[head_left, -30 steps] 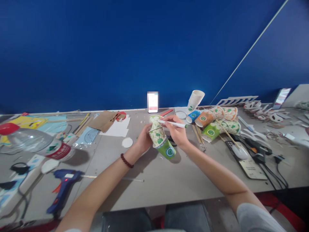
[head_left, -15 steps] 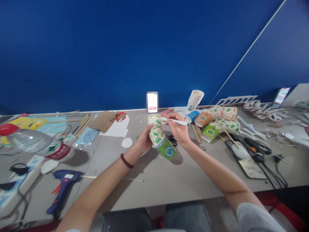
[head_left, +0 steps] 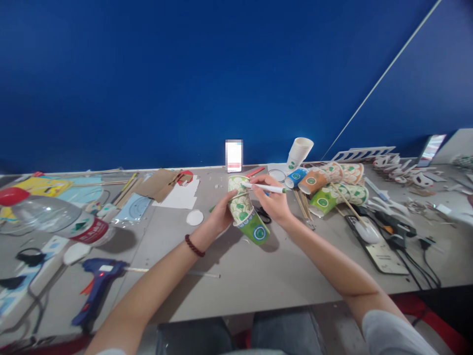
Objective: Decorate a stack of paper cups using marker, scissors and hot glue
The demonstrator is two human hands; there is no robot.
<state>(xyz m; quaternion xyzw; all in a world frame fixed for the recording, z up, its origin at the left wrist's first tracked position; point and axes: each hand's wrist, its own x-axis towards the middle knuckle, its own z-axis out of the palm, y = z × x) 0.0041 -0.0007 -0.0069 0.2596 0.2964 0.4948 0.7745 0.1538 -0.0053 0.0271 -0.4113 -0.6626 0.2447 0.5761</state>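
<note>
My left hand (head_left: pixel 222 213) is wrapped round a tilted stack of patterned paper cups (head_left: pixel 244 209), green at its lower right end. Between the fingers of my right hand (head_left: pixel 274 201) is a white pen (head_left: pixel 266 188) with a green end. The pen's tip points left and meets or nearly meets the wall of the upper cup; I cannot tell if it touches. Black scissors (head_left: pixel 263 215) lie on the table behind the cups, partly hidden by my right hand. A white paper disc (head_left: pixel 194 217) lies left of my left hand.
On the left are a blue glue gun (head_left: pixel 99 283), a big plastic bottle (head_left: pixel 62 219) on its side and a power strip (head_left: pixel 35 276). Joined paper cups (head_left: pixel 328 185), a phone (head_left: pixel 382 254) and black cables lie to the right. A cup stack (head_left: pixel 300 152) stands at the back.
The pen has shifted slightly left and down along the upper cup with my right hand. The cup stack is turned a little in my left hand.
</note>
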